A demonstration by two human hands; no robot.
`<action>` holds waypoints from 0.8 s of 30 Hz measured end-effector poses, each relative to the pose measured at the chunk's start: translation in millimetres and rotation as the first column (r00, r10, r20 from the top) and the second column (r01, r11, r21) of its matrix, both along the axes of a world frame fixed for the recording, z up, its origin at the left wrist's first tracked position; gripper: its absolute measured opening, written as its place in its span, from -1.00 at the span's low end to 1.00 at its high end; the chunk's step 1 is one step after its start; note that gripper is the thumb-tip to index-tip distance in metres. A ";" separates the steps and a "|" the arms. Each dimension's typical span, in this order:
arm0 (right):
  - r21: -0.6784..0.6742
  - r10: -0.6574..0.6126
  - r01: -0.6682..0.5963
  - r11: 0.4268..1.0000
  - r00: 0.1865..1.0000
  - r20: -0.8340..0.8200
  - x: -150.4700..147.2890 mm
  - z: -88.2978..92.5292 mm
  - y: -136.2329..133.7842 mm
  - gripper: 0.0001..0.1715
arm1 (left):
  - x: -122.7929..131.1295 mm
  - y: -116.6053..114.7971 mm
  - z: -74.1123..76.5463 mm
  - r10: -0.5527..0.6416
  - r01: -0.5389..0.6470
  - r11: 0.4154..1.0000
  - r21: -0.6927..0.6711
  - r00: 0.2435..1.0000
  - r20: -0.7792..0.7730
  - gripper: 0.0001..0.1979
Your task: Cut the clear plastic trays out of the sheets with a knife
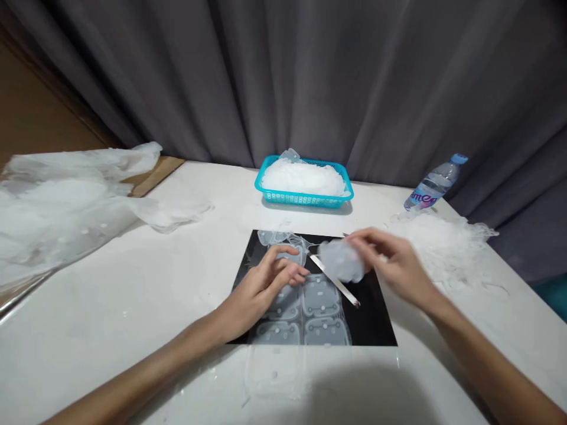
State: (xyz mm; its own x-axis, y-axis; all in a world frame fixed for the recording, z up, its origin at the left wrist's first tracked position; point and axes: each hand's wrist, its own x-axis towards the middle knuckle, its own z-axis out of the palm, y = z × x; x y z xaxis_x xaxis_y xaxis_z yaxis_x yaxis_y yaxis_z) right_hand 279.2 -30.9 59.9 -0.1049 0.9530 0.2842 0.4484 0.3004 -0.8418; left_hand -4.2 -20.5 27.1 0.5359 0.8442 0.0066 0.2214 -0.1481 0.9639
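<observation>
My right hand (394, 262) pinches a translucent frosted plastic piece (340, 261), slightly blurred, above the right side of a black mat (372, 319). Low over the mat's left side is my left hand (266, 283), its fingers loosely curled and apart, with nothing visible between them. Beneath it lies a translucent plastic sheet (322, 296) of joined, rounded-square pieces, which runs past the mat's front edge onto the table. A slim white stick-like tool (339, 283) rests slantwise on the mat between my hands. Thin plastic scraps (295, 239) lie near the mat's back edge.
Behind the mat, a blue basket (305, 200) holds a heap of translucent pieces. A water bottle (434, 186) leans at the back right beside a pile of plastic trimmings (447, 245). Crumpled plastic sheets (66, 206) lie at left over cardboard (157, 174). A grey curtain (310, 77) hangs behind.
</observation>
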 end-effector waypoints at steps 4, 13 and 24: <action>0.285 -0.578 0.521 0.805 0.797 0.175 85.8 11.6 22.4 -0.71 | -21.8 20.6 2.6 -0.093 0.172 0.955 0.242 0.948 -0.305 -0.52; 0.586 -0.737 0.472 0.658 0.565 0.372 112.0 -13.3 24.9 -0.66 | -36.6 38.9 -6.8 -0.153 0.381 0.840 0.387 0.849 -0.505 -0.40; -0.443 0.298 -0.129 0.887 0.893 0.336 -0.2 -38.7 -16.0 -0.79 | -41.7 38.3 -9.1 -0.157 0.458 0.789 0.410 0.794 -0.587 -0.22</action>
State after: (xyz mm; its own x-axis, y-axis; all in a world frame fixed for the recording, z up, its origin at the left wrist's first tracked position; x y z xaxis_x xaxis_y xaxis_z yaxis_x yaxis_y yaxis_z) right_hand 279.1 -47.0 21.2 -0.3389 0.9144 -0.2216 0.7241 0.1032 -0.6819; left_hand -46.0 17.8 18.0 0.8153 0.5779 0.0362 0.4922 -0.7246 0.4824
